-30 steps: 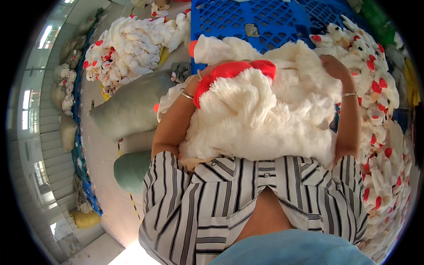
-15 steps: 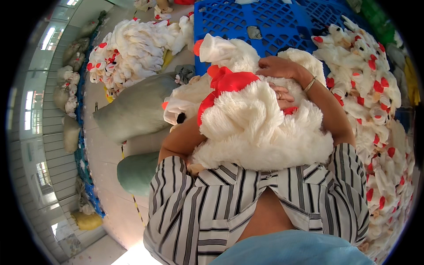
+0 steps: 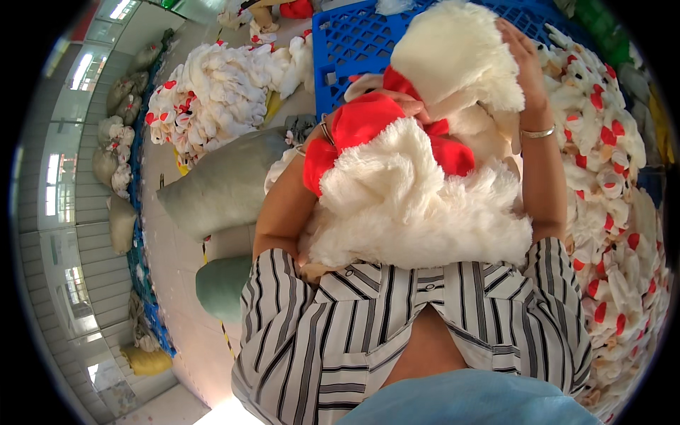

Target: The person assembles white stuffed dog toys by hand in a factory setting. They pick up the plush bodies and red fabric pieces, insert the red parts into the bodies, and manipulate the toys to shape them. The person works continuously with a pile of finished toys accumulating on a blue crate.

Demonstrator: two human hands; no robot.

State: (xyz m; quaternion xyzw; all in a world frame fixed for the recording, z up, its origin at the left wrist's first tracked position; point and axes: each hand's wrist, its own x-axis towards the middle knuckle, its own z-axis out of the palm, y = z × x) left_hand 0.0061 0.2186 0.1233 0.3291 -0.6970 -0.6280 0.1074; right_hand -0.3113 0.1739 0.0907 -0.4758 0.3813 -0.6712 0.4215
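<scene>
A white furry plush toy skin (image 3: 460, 53) with red cloth at its lower left is held up in front of me. My right hand (image 3: 523, 60), with a bangle on its wrist, grips its right edge, fingers on the fur. Lower left of it, my left hand (image 3: 411, 106) closes on the toy's red cloth; fabric partly hides its fingers. Against my striped shirt lies another furry white skin (image 3: 418, 212) with a large red piece (image 3: 365, 120). My left forearm passes behind that red piece.
Blue plastic pallets (image 3: 354, 35) stand ahead. Heaps of white-and-red toy skins lie at far left (image 3: 219, 85) and along the right (image 3: 602, 177). Stuffed grey-green sacks (image 3: 219, 184) sit on the floor at my left; more bags line the wall.
My right hand has moved up and away, raising a white furry part that was lying lower. My left hand has come up to the red cloth. The toy in front has spread open.
</scene>
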